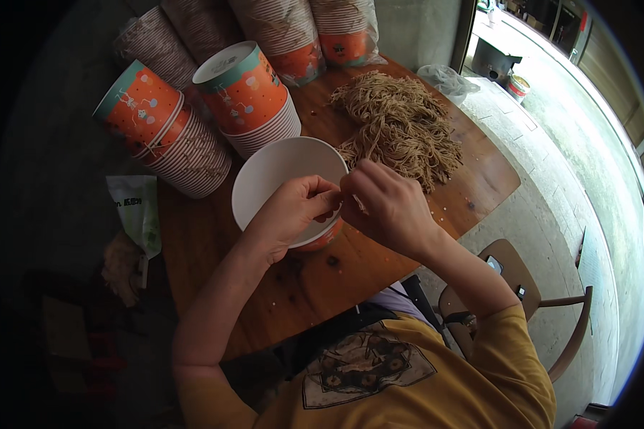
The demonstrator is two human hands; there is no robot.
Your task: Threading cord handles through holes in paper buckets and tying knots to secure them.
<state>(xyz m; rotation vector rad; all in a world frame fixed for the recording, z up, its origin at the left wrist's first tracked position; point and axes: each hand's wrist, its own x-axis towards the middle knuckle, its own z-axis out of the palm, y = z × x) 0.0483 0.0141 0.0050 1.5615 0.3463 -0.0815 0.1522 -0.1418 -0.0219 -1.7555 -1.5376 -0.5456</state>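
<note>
A white-lined paper bucket [283, 161] stands upright on the wooden table, a bit of its orange outside showing below my hands. Over its near right rim my left hand [293, 214] is closed, thumb and fingertips pinched together. Beside it, almost touching, my right hand [390, 207] is closed too, fingers curled. Something small and pale shows between the hands, too small to name. Just beyond my right hand lies a heap of tan strands [401, 129], like string or noodles; I cannot tell which.
Stacks of orange and teal paper buckets [240, 96] lean at the back left, with another tilted stack [150, 114] beside them. Plastic-wrapped stacks [279, 36] stand behind. A clear plastic bag [447, 82] lies near the far right corner. A wooden chair [508, 261] stands right of the table [286, 300].
</note>
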